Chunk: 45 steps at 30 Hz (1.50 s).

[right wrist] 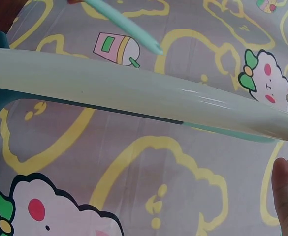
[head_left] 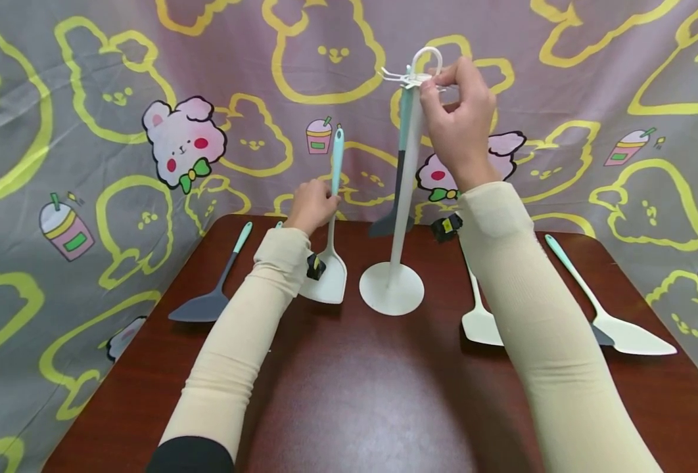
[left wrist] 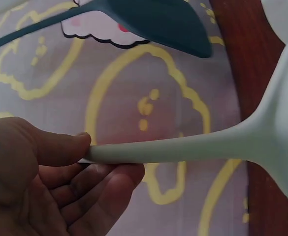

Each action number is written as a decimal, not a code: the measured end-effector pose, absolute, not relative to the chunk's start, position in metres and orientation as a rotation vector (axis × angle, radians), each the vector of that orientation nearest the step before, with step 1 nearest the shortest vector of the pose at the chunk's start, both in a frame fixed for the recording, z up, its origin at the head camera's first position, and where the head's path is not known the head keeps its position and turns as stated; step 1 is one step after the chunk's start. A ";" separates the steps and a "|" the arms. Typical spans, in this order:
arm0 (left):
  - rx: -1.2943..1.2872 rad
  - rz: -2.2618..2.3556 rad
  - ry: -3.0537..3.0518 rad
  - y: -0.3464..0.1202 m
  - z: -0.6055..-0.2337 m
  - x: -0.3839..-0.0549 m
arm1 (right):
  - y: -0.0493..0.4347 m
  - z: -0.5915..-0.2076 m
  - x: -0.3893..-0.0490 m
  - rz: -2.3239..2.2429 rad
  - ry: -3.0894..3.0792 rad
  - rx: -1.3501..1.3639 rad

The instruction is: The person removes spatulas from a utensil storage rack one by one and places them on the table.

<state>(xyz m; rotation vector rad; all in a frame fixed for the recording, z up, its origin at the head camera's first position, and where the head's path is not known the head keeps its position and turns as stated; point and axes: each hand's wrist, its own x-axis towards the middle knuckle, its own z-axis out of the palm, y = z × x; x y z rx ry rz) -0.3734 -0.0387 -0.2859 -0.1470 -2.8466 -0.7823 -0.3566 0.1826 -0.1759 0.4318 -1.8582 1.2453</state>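
Note:
Between thumb and fingers my left hand (head_left: 312,207) pinches the shaft of a white turner with a mint handle. Its handle points up, and its white blade (head_left: 328,281) hangs low over the table. In the left wrist view the thumb lies along the white shaft (left wrist: 183,149). A white utensil stand (head_left: 405,190) with a round base is just right of the turner. My right hand (head_left: 461,108) pinches the stand's hook ring near the top loop. From a hook hangs a dark grey turner (head_left: 384,225) with a mint handle, partly behind the pole (right wrist: 109,88).
On the brown table (head_left: 396,387) a dark grey turner (head_left: 204,306) lies at the left. A white turner (head_left: 480,326) lies right of the stand, partly behind my right sleeve. Farther right is another white turner (head_left: 633,336) beside a dark blade (head_left: 601,336). A patterned cloth (head_left: 254,66) hangs behind.

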 end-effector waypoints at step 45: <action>0.364 -0.783 -2.983 -0.073 -0.396 -0.398 | 0.184 -0.177 -0.358 1.227 -1.866 0.443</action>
